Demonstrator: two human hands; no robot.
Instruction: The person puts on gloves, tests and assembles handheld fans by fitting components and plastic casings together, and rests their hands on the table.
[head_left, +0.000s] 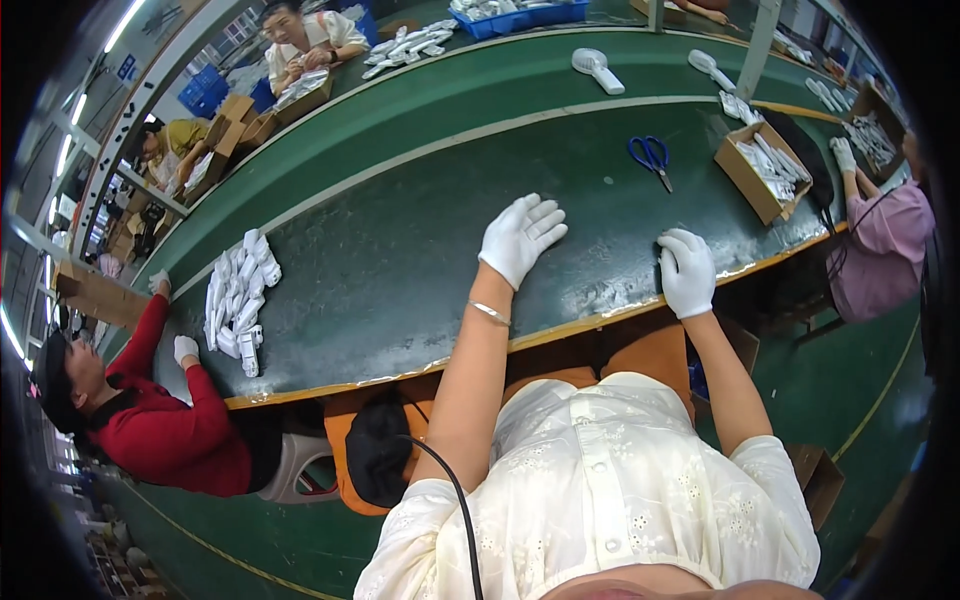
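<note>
My left hand (pixel 519 236), in a white glove, lies flat with fingers spread on the dark green work table (pixel 420 240), holding nothing. My right hand (pixel 686 270), also gloved in white, rests near the table's front edge with its fingers curled down against the surface; nothing shows in it. Blue-handled scissors (pixel 651 157) lie beyond my right hand, out of its reach. A silver bangle sits on my left wrist.
A pile of white wrapped items (pixel 238 297) lies at the left before a person in red (pixel 150 420). A cardboard box of white parts (pixel 762 170) stands at the right near a person in pink (pixel 880 240). Two white handheld fans (pixel 597 68) lie on the far belt.
</note>
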